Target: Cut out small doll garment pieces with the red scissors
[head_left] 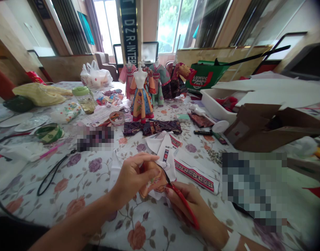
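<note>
My left hand (133, 176) pinches a small orange doll garment (153, 183) with white trim, holding it just above the floral tablecloth (78, 181). My right hand (191, 205) grips a red-handled tool (182, 200) whose dark tip touches the garment's upper edge. A white doll top with patterned bands (167, 146) lies just beyond the garment. Behind it lies a dark purple patterned piece (151, 127). A white doll mannequin in an orange and blue dress (141, 99) stands further back.
Several dressed doll mannequins (160, 82) stand at the far centre. A green-lidded jar (84, 99), a tape roll (48, 132) and a black cord (54, 172) are at the left. A white bin (214, 104), a brown cardboard box (266, 127) and a green bag (205, 78) are at the right.
</note>
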A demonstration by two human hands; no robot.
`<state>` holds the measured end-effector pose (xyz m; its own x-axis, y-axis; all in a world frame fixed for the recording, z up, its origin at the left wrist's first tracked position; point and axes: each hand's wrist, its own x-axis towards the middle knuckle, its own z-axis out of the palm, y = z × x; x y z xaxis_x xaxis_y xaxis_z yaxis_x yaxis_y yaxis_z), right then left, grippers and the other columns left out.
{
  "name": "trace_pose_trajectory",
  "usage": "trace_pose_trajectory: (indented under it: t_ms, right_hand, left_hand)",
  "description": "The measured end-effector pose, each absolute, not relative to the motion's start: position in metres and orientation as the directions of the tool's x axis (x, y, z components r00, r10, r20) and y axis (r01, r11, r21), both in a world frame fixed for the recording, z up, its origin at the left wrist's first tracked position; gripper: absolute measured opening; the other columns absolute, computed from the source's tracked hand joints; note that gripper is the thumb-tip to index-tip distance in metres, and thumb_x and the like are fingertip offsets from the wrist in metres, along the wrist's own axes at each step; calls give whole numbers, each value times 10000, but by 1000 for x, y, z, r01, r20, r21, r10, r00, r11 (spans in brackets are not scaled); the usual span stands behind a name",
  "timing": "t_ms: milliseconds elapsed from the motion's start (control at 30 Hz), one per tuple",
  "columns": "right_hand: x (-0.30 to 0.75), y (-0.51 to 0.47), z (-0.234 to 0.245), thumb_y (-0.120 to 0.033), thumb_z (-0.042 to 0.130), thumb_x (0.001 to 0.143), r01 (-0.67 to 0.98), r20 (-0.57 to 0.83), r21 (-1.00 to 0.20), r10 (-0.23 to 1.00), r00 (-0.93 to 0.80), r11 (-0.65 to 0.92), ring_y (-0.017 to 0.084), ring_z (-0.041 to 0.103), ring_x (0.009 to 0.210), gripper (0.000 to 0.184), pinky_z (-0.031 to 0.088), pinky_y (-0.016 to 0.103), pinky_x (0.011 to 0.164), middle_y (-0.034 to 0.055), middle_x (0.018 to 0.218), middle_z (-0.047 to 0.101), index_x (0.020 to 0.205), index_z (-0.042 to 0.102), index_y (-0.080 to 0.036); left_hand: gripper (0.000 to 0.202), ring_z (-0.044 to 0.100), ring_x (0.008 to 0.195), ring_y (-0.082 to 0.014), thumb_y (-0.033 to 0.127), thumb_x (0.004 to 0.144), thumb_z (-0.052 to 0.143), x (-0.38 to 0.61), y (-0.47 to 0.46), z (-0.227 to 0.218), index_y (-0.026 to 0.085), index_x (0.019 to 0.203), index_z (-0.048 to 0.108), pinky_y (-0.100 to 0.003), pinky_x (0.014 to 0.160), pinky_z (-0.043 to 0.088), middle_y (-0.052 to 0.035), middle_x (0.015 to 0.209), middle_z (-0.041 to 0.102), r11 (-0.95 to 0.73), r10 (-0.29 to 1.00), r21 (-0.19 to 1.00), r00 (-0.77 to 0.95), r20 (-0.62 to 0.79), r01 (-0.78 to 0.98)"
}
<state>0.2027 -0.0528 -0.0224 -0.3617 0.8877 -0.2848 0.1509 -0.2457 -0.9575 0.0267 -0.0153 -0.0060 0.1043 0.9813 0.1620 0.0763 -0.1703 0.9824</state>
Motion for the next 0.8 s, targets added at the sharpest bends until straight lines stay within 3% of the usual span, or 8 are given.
trace_pose_trajectory:
  t_ms: [567,800]
  right_hand:
    - [201,-54,-20,-678,556,748,144,-282,-958,893,-350,-247,54,275,361,530,181,197,364,-78,414,358,591,440,-186]
    - [201,-53,-22,-659,577,748,141,-279,-959,896,-345,-245,50,276,356,522,179,192,360,-79,411,360,584,432,-185]
  left_hand:
    - [238,629,770,-158,198,700,725,27,-15,-6,212,937,742,-239,653,505,-39,856,663,-158,983,982,113,147,101]
    - [248,632,646,-154,272,710,730,28,-16,-5,204,949,735,-245,561,511,-20,710,638,-135,984,988,128,124,80]
